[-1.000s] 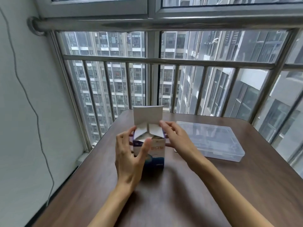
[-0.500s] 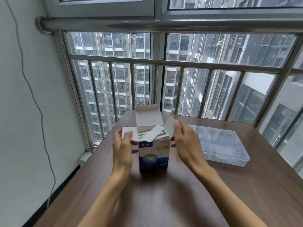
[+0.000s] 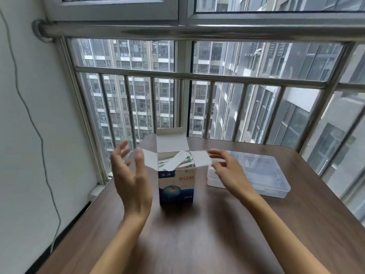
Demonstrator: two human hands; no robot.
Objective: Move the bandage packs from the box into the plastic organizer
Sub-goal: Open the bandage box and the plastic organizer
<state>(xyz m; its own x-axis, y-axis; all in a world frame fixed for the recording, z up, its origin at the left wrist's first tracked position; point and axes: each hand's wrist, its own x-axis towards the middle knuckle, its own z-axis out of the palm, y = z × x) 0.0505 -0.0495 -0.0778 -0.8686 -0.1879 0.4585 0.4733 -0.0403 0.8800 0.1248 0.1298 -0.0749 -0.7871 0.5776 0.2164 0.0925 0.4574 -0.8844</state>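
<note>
Barred windows back the brown surface (image 3: pixel 197 234). Between both hands stands the box (image 3: pixel 176 184), flaps spread, bandage packs (image 3: pixel 175 162) still inside. Left hand (image 3: pixel 131 175) and right hand (image 3: pixel 229 171) hold nothing, fingers loose. Beyond the right hand, the plastic organizer (image 3: pixel 276 175) remains lidded; nothing transferred.

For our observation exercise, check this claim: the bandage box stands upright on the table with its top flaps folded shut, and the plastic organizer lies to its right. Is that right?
Not quite. The head view shows the bandage box upright on the table with its top flaps spread open and packs visible inside. The plastic organizer does lie to its right.
</note>
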